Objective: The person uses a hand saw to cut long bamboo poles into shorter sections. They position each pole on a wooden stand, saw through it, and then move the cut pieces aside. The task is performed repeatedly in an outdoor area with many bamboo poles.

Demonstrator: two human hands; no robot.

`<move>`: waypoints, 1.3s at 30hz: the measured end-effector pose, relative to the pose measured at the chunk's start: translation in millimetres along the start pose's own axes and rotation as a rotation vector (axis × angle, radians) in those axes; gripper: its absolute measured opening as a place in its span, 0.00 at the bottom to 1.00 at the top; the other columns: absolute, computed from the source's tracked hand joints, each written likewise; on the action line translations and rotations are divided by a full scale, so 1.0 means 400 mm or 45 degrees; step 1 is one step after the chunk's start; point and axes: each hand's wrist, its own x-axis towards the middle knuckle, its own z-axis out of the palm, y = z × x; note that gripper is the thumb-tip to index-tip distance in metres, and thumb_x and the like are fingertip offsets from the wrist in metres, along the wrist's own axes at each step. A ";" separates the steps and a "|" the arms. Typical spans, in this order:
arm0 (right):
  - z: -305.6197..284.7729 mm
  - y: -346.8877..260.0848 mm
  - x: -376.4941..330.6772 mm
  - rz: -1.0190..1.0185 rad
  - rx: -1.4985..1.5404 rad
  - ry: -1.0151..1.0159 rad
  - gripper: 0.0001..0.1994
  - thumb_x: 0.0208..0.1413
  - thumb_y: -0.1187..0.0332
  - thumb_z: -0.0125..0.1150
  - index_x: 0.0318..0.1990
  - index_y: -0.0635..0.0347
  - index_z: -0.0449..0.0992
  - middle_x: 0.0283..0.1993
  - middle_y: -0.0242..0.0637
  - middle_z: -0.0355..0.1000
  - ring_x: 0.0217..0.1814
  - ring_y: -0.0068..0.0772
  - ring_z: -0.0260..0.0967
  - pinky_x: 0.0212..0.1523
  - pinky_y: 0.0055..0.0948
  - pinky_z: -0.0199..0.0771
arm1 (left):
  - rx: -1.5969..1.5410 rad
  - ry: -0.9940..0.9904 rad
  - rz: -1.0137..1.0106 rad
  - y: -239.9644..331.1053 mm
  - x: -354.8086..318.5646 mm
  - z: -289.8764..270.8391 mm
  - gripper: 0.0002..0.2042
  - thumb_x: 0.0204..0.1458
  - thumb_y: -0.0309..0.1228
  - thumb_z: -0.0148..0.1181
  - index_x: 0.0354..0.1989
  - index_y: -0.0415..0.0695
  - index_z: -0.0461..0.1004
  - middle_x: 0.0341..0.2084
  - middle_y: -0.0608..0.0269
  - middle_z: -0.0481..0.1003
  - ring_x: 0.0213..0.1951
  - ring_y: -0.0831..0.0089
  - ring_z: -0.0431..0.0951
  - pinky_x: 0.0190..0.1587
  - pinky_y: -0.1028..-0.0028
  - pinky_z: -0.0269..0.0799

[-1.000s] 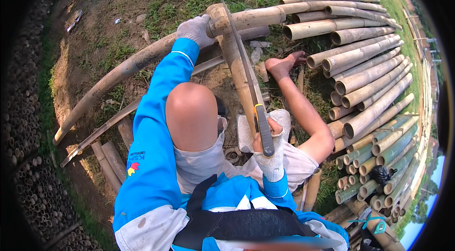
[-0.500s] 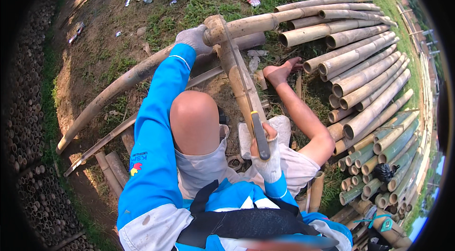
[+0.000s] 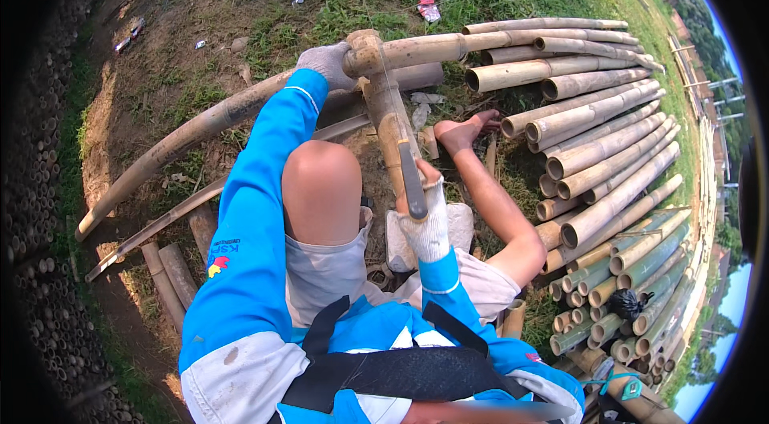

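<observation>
In a pale knit glove, my left hand (image 3: 324, 65) is closed around the near end of a bamboo pole (image 3: 424, 48) that runs off to the right. My right hand (image 3: 426, 220), also gloved, grips the dark handle of a handsaw (image 3: 412, 184). The thin saw blade points away from me and crosses the pole just right of its end joint. Beneath the blade, a thick bamboo piece (image 3: 386, 116) slopes from the pole towards me. A long curved bamboo pole (image 3: 184, 136) passes behind my left hand; its stretch there is hidden.
Cut bamboo poles (image 3: 593, 124) lie stacked to the right, with greener bamboo (image 3: 653, 252) nearer me. My bare foot (image 3: 460, 134) rests beside the sloping piece. A split bamboo strip (image 3: 156, 236) lies at left. Many upright bamboo ends (image 3: 60, 328) fill the far left; litter (image 3: 428, 9) dots the grass.
My right hand has pushed the saw forward, away from my body, along the cut line. My left hand keeps its hold on the pole. The whole view has shifted slightly.
</observation>
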 end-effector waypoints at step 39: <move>-0.105 -0.114 -0.230 -0.209 -0.403 0.133 0.24 0.62 0.77 0.58 0.66 0.67 0.64 0.58 0.50 0.70 0.55 0.39 0.74 0.57 0.35 0.76 | -0.031 0.161 -0.017 -0.037 0.010 0.078 0.35 0.42 0.49 0.78 0.61 0.51 0.76 0.51 0.51 0.84 0.52 0.49 0.85 0.53 0.50 0.83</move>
